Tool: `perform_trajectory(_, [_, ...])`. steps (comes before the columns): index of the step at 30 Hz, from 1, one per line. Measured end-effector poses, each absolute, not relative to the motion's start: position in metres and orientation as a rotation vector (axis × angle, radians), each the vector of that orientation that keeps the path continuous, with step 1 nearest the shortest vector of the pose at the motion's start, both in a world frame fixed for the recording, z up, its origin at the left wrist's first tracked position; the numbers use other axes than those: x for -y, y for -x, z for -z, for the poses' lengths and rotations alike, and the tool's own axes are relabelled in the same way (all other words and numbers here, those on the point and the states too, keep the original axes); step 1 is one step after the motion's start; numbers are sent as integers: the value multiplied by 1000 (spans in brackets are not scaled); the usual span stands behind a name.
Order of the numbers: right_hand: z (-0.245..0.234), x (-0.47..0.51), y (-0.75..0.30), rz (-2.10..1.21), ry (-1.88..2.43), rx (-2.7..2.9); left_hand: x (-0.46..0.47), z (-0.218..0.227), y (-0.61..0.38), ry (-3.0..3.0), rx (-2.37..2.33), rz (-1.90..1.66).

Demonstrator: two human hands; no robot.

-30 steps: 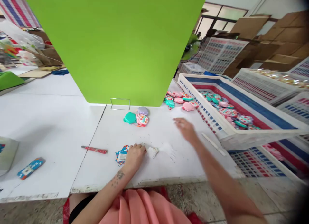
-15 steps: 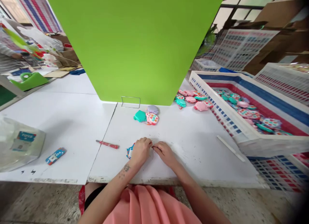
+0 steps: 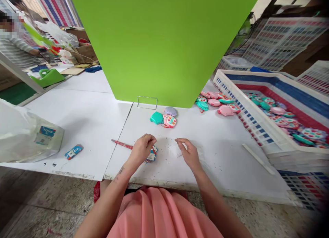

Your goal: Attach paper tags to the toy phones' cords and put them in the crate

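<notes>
My left hand is over the table with thumb and fingers pinched together. What it pinches, if anything, is too small to make out. Beneath its palm lies a small stack of blue and red printed tags, partly covered. A red pen-like tool lies to the left, its right end behind that hand. My right hand is apart from the left, thumb and forefinger tips drawn together in a pinch with nothing nameable between them. Beyond both hands sit three toys: a green one, a lilac one and a pink one with coloured buttons.
A large green panel stands at the back, a wire stand at its foot. More toys lie beside a white crate. A white strip lies right; a blue tag and plastic bag left. A person works far left.
My hands were together over the table and have moved apart, left hand leftward, right hand rightward. More of the tag stack shows now. The view has shifted slightly.
</notes>
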State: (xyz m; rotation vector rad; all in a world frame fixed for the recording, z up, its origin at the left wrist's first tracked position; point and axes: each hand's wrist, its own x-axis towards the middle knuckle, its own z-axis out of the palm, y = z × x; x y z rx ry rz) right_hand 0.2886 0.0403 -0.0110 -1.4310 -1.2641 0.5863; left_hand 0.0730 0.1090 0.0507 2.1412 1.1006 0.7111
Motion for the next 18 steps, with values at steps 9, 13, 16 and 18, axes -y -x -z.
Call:
perform_trajectory(9, [-13, -47, -272, -1148, 915, 610, -109, -37, -59, -2134, -1006, -375])
perform_trajectory(13, [-13, -44, -270, -1207, 973, 687, -114, -12, -49, -2299, -1277, -179])
perform_trajectory(16, [-10, -41, -267, -1275, 1017, 722, -114, 0, -46, -2312, -1339, -106])
perform_trajectory(18, [-8, -40, -263, -1319, 1034, 719, -113, 2, -46, -2294, -1353, -97])
